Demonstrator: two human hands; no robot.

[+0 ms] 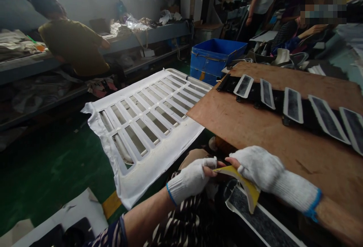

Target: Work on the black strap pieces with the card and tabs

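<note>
My left hand (195, 177), in a white knitted glove with the fingertips bare, pinches one end of a curved yellow strip with a pale edge (246, 183). My right hand (262, 167), gloved the same way, grips that strip along its upper side. Its fingers are bent, and some are hidden behind the glove. Just under the strip, a long dark panel with a white border (263, 216) slants down toward the bottom of the view. Part of this panel is covered by the strip.
A brown board (317, 148) at right bears several white-edged dark panels (293, 105) on a black strip. White cloth with slots (150, 146) lies over a frame at left. Behind are a blue bin (207, 63), a seated person (73, 46) and other people.
</note>
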